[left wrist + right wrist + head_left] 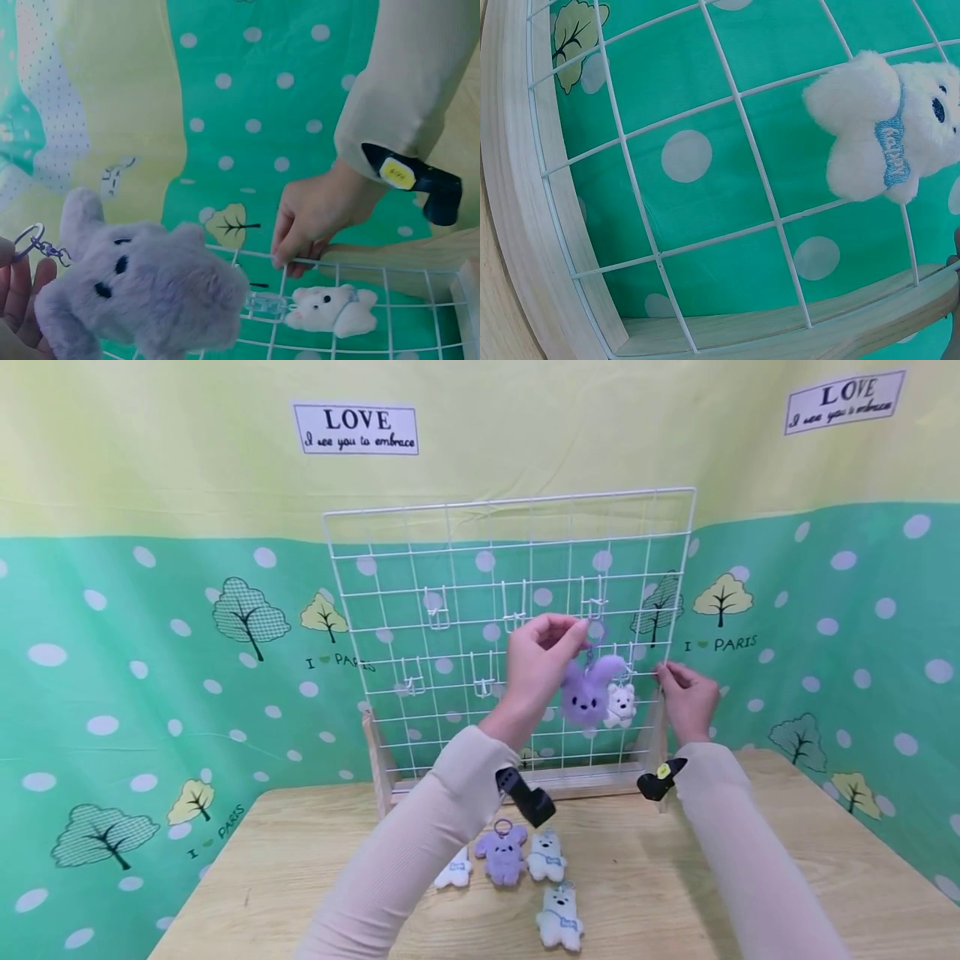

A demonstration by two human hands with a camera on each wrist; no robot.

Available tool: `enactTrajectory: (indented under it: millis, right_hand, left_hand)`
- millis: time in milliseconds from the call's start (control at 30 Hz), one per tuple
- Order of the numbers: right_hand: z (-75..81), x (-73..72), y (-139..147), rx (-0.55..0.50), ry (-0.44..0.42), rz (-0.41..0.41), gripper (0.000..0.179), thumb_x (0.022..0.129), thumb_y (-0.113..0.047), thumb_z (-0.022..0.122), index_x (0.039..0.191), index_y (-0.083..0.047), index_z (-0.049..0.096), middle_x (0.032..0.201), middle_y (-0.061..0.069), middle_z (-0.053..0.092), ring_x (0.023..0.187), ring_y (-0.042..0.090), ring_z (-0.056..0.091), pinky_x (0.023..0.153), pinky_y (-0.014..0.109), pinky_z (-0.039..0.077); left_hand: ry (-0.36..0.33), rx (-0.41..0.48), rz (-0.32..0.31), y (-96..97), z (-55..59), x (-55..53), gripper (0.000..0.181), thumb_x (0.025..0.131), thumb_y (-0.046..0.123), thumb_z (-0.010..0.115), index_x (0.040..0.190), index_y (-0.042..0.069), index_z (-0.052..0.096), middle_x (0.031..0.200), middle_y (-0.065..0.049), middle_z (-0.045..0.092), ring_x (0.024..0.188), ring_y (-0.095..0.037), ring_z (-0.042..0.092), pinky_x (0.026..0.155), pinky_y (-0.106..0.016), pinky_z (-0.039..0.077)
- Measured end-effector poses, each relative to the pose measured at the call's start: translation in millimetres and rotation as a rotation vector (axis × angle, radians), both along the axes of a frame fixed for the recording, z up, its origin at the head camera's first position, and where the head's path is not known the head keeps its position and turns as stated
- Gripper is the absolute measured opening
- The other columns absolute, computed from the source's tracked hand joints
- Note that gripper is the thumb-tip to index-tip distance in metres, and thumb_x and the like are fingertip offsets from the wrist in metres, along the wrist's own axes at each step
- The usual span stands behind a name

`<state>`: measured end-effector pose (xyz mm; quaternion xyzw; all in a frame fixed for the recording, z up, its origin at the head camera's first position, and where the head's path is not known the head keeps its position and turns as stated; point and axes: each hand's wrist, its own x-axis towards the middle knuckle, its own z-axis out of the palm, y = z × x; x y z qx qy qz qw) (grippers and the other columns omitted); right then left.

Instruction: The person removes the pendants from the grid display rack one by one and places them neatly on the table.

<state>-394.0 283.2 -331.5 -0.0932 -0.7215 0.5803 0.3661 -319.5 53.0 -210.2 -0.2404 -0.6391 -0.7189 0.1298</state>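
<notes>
My left hand (534, 667) pinches the ring (598, 633) of a fluffy purple rabbit-eared plush keychain (587, 700). The plush dangles in front of the white wire grid rack (510, 501), just below an upper-right hook (595, 604). Whether the ring touches that hook, I cannot tell. My right hand (688, 695) grips the grid's right edge between thumb and fingers. Beside the purple plush, a white bear keychain (620, 703) hangs on the grid; its blue lettered band shows in the right wrist view (894, 150).
Several other hooks (437, 617) on the grid hold nothing. On the wooden table (255, 877) lie a purple plush keychain (503, 857) and white bear keychains (559, 920), one partly behind my left sleeve. Wooden feet (378, 760) support the rack before a green dotted curtain (112, 635).
</notes>
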Motion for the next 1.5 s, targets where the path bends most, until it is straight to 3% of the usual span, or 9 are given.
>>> enactTrajectory:
  millis: [300,500,733,1000,1267,1400,1500]
  right_hand:
    - [0.6,-0.7,0.7,-0.001,-0.005,0.003,0.041,0.089,-0.04,0.059,0.119,-0.012,0.065,0.115,0.004,0.067,0.096,0.004,0.063,0.089,0.024,0.05]
    - [-1.4,-1.7,1.9,-0.006,0.009,0.001,0.04,0.089,-0.039,0.06,0.118,-0.011,0.065,0.113,0.004,0.068,0.091,0.001,0.063,0.085,0.019,0.05]
    - [-1.8,-0.4,2.8,-0.005,0.014,-0.002,0.04,0.089,-0.038,0.061,0.118,-0.011,0.065,0.112,0.005,0.068,0.09,0.001,0.062,0.083,0.016,0.05]
    - [-2.3,0.1,-0.3,0.001,0.02,-0.006,0.04,0.089,-0.039,0.061,0.117,-0.011,0.066,0.11,0.006,0.068,0.089,0.001,0.062,0.084,0.017,0.05]
    - [-2.4,-3.2,1.0,0.013,0.023,-0.016,0.04,0.089,-0.039,0.061,0.116,-0.01,0.066,0.11,0.005,0.069,0.088,0.0,0.062,0.083,0.017,0.05]
    - [-3.0,-3.9,1.3,0.009,0.025,-0.012,0.039,0.089,-0.039,0.06,0.116,-0.011,0.066,0.111,0.005,0.068,0.091,0.001,0.063,0.085,0.019,0.05]
    - [-2.9,-3.7,1.3,0.008,0.018,-0.009,0.04,0.089,-0.039,0.06,0.117,-0.011,0.066,0.112,0.005,0.068,0.091,0.002,0.063,0.085,0.019,0.05]
  left_hand:
    - [-0.107,-0.046,-0.089,-31.5,-31.5,20.0,0.016,0.088,0.021,0.067,0.097,0.008,0.066,0.09,-0.007,0.067,0.085,-0.017,0.064,0.083,-0.028,0.052]
    - [-0.124,-0.099,-0.144,-53.9,-59.6,32.6,0.018,0.089,0.018,0.065,0.1,0.003,0.064,0.092,-0.009,0.065,0.084,-0.015,0.062,0.081,-0.028,0.052]
    - [-0.179,-0.129,-0.152,-78.2,-87.5,42.6,0.02,0.09,0.014,0.063,0.1,-0.003,0.062,0.091,-0.009,0.064,0.082,-0.015,0.063,0.083,-0.032,0.053]
    - [-0.239,-0.143,-0.186,-103.0,-116.8,55.8,0.023,0.089,0.014,0.065,0.098,-0.007,0.06,0.088,-0.005,0.064,0.082,-0.013,0.061,0.082,-0.029,0.053]
    - [-0.165,-0.229,-0.291,-125.1,-143.9,72.0,0.026,0.09,0.012,0.062,0.097,-0.012,0.058,0.088,0.002,0.065,0.078,-0.006,0.063,0.079,-0.025,0.053]
    - [-0.147,-0.232,-0.4,-130.4,-160.6,79.0,0.025,0.091,0.009,0.06,0.097,-0.014,0.056,0.088,0.001,0.066,0.078,-0.004,0.063,0.077,-0.026,0.054]
    - [-0.167,-0.236,-0.477,-133.8,-173.5,83.4,0.024,0.092,0.009,0.059,0.098,-0.014,0.056,0.089,-0.007,0.067,0.08,-0.005,0.064,0.079,-0.027,0.054]
